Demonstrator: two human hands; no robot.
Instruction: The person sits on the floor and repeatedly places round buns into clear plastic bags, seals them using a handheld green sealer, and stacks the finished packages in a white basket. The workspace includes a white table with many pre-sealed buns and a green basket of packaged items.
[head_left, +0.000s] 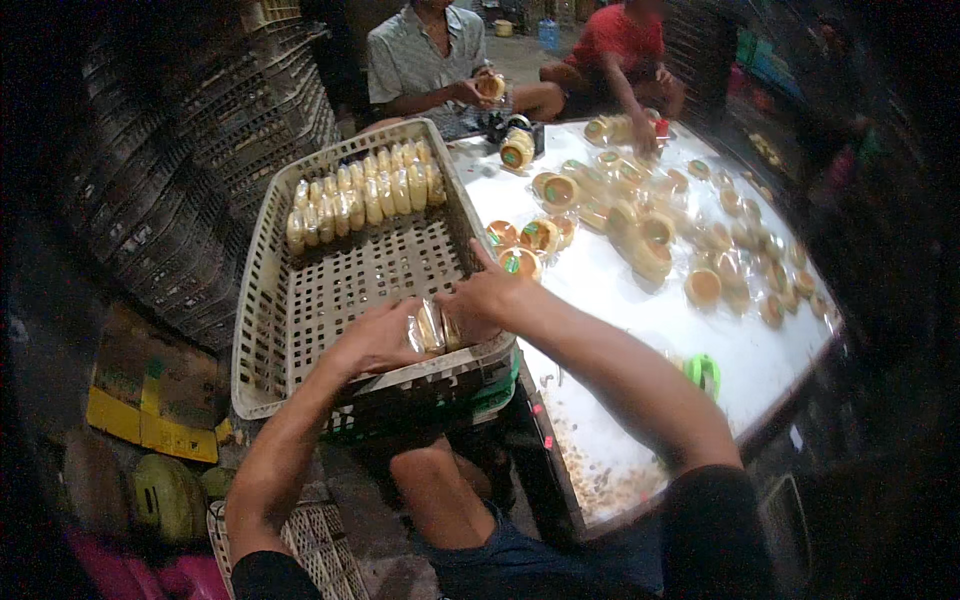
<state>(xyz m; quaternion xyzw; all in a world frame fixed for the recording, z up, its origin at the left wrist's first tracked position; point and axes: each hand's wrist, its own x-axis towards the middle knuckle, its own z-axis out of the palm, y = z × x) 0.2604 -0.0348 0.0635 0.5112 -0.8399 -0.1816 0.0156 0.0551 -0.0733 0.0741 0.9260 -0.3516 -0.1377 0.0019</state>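
Note:
A small row of plastic-wrapped round cakes (430, 328) stands on edge in the near right corner of a pale perforated plastic crate (352, 281). My left hand (382, 334) presses on the row from the left. From the right, my right hand (476, 300) holds its other end, with the thumb side close to the crate's right wall. The hands hide parts of these cakes. At the crate's far end, more wrapped cakes (367, 195) stand upright in two tight rows.
Many wrapped cakes (649, 225) are spread over the white tabletop (600, 322) at right. A green tape roll (703, 375) lies under my right forearm's far side. Stacked crates (262, 112) rise at left. Two people (427, 60) sit across the table, handling cakes.

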